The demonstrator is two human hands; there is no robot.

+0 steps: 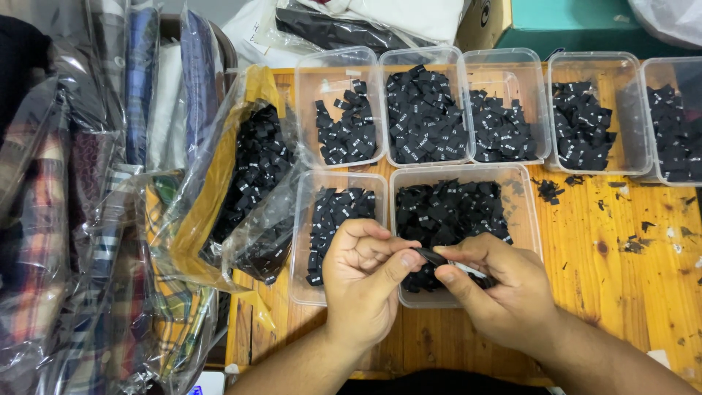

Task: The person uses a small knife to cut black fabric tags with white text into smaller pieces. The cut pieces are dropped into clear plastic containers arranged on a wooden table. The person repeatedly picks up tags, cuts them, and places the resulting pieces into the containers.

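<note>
Head view: looking down at a wooden surface (629, 271) with clear tubs of small black fabric labels.
Left hand (363, 281): fingers curled, thumb and forefinger pinching one end of a black label (431, 256).
Right hand (501, 289): fingers pressed together on the other end of the same label, with a few more tucked under the fingers.
Label spot: held between both hands, just above the near large tub (528, 212).
Near small tub (301, 256): left of the big one, partly filled.
Far row: five tubs (468, 62) of labels along the far edge.
Left side: open plastic bag (256, 175) of labels, then bagged checked fabric (44, 241).
Scraps: black bits (548, 190) loose on the surface, right.
Handling tip: probably best to pinch by the edges, peel one at a time, and keep the hands over the tub so drops land inside.
</note>
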